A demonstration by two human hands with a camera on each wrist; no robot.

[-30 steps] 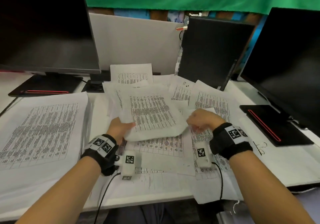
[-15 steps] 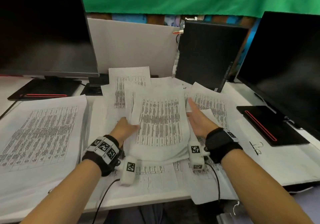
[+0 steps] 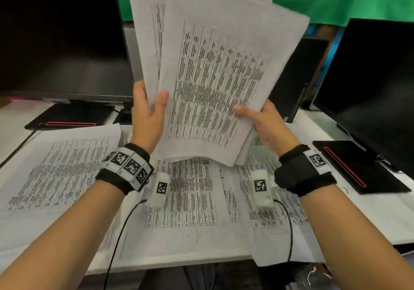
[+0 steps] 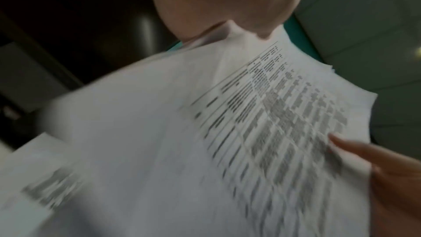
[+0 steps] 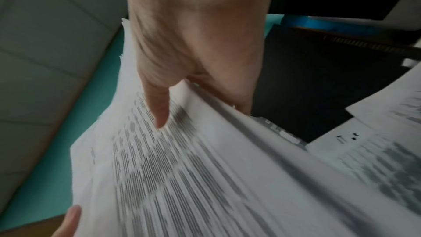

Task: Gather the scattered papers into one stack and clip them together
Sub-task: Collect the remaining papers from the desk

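A loose bundle of printed sheets (image 3: pixel 212 81) stands nearly upright in the air above the desk, its sheets fanned and uneven. My left hand (image 3: pixel 149 114) grips the bundle's left edge, thumb on the front. Gripping the right edge is my right hand (image 3: pixel 259 119), its thumb (image 5: pixel 159 107) pressed on the printed face. In both wrist views the bundle (image 4: pixel 227 132) (image 5: pixel 182 168) is blurred. More printed sheets (image 3: pixel 186 191) lie flat on the desk under my wrists, and a large sheet (image 3: pixel 58 168) lies at the left. No clip shows.
A dark monitor (image 3: pixel 60 40) stands at the back left and another monitor (image 3: pixel 369 83) at the right, each on a black base with a red stripe. A black computer case (image 3: pixel 293 76) stands behind the bundle. The white desk's front edge (image 3: pixel 179 265) runs below the sheets.
Both hands have closed on the gathered sheets and lifted them from flat on the desk up to a nearly upright position in front of the camera.
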